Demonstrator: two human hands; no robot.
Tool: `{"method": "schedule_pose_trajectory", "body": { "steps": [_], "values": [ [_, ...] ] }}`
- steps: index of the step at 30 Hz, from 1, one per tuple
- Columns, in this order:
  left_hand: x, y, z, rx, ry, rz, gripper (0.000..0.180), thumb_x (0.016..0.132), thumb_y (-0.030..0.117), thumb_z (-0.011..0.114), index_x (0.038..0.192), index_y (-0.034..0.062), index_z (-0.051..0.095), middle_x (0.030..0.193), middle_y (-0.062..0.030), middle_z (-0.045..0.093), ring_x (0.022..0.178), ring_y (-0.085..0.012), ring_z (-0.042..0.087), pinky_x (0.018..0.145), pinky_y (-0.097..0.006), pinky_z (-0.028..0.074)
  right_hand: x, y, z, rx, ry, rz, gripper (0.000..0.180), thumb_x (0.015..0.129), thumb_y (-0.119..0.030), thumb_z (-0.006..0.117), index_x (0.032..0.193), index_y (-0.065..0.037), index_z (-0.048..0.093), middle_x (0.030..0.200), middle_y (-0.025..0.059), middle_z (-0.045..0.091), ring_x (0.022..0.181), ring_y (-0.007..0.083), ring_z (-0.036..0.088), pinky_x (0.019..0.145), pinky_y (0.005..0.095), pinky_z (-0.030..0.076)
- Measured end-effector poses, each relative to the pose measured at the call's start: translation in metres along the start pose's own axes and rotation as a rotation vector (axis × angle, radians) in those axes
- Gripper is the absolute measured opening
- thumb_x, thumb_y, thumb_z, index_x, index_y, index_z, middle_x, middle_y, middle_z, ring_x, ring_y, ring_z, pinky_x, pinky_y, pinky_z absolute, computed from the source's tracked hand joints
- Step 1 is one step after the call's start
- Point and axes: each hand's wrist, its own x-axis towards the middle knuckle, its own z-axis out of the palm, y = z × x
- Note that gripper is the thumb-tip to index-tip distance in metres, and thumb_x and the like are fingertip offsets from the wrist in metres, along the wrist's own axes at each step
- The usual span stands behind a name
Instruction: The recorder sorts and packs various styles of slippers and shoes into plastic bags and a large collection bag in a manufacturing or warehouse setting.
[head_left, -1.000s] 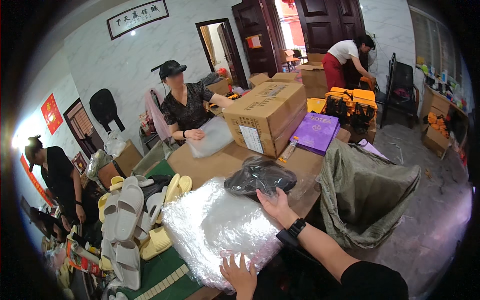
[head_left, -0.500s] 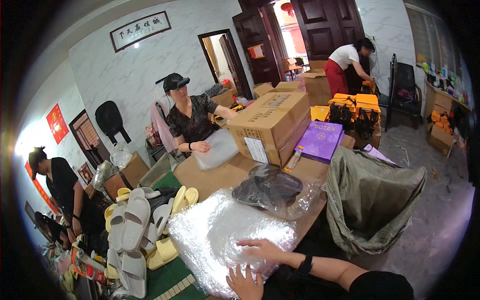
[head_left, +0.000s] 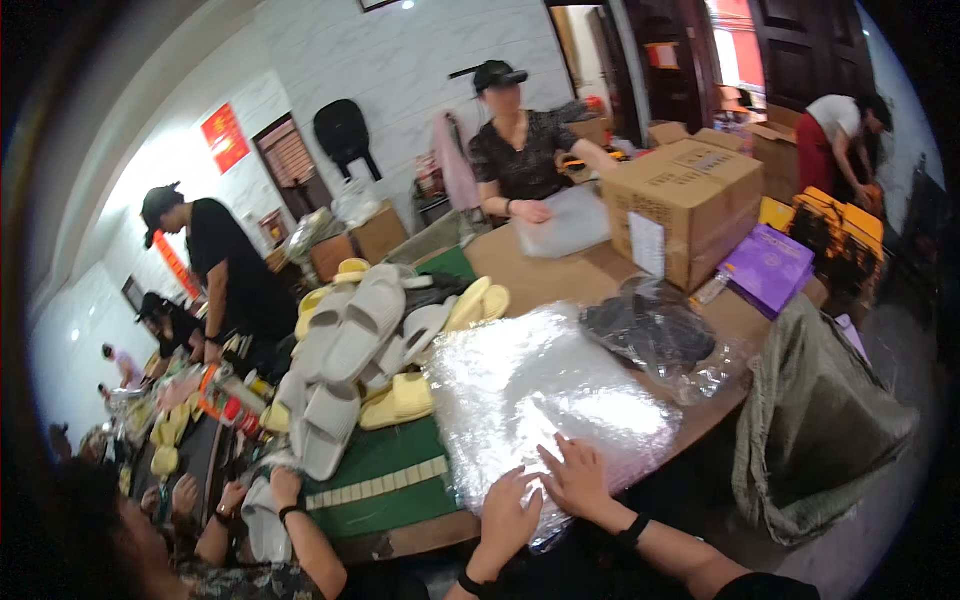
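Note:
A thick stack of clear, shiny plastic bags [head_left: 540, 375] lies on the table in front of me. My left hand [head_left: 511, 512] rests on its near edge with the fingers stretched out. Beside it, my right hand [head_left: 578, 478] lies flat on the film, fingers apart, the two hands nearly touching. Neither hand holds anything. Just beyond the stack is a clear bag with dark slippers [head_left: 650, 325] in it. To the left is a heap of grey slippers [head_left: 355, 335] and yellow slippers [head_left: 400, 402].
A cardboard carton [head_left: 680, 215], purple packages [head_left: 768, 265] and a green-grey sack [head_left: 820, 430] stand to the right. Across the table a person in a cap touches clear bags [head_left: 565, 222]. At lower left, another person's hands are by a grey slipper [head_left: 265, 525].
My view has swung left, bringing in the person at lower left. My right hand has drawn back toward the stack's near edge, and my left hand has come further onto the film.

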Motion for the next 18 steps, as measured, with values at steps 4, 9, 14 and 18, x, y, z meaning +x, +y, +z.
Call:
{"method": "schedule_pose_trajectory", "body": {
  "steps": [4, 9, 14, 18],
  "values": [
    [0.025, -0.014, -0.031, 0.09, 0.122, -0.059, 0.026, 0.079, 0.014, 0.063, 0.104, 0.0067, 0.062, 0.111, -0.018, 0.056, 0.103, -0.0354, 0.052, 0.089, -0.042, 0.041, -0.003, -0.002, 0.001, -0.001, 0.051, -0.033, 0.046, 0.082, -0.034, 0.056, 0.127, -0.021, 0.052, 0.135, 0.0144, 0.042, 0.117, 0.0331, 0.041, 0.098, 0.0463, 0.029],
    [0.053, -0.064, -0.052, 0.087, 0.197, -0.199, 0.03, 0.079, 0.013, 0.064, 0.108, 0.006, 0.06, 0.113, -0.0191, 0.053, 0.106, -0.0363, 0.049, 0.091, -0.041, 0.039, -0.003, -0.005, 0.002, 0.008, 0.067, -0.062, 0.047, 0.082, -0.033, 0.056, 0.127, -0.02, 0.052, 0.134, 0.0148, 0.043, 0.117, 0.0327, 0.041, 0.098, 0.0458, 0.028],
    [0.078, -0.151, -0.064, -0.014, 0.333, -0.278, 0.037, 0.08, 0.012, 0.063, 0.115, 0.0016, 0.055, 0.115, -0.0195, 0.053, 0.109, -0.036, 0.048, 0.095, -0.041, 0.037, -0.002, -0.005, 0.001, 0.009, -0.005, -0.042, 0.049, 0.087, -0.037, 0.051, 0.133, -0.021, 0.045, 0.136, 0.0173, 0.04, 0.12, 0.034, 0.04, 0.1, 0.0489, 0.028],
    [0.12, -0.192, -0.099, -0.021, 0.495, -0.416, 0.049, 0.082, 0.013, 0.06, 0.128, 0.0006, 0.044, 0.123, -0.0219, 0.048, 0.114, -0.0347, 0.046, 0.096, -0.041, 0.036, -0.001, -0.001, 0.001, 0.008, 0.022, -0.047, 0.05, 0.087, -0.037, 0.051, 0.133, -0.022, 0.044, 0.137, 0.0167, 0.039, 0.121, 0.0334, 0.04, 0.1, 0.0497, 0.027]
  ]
}}
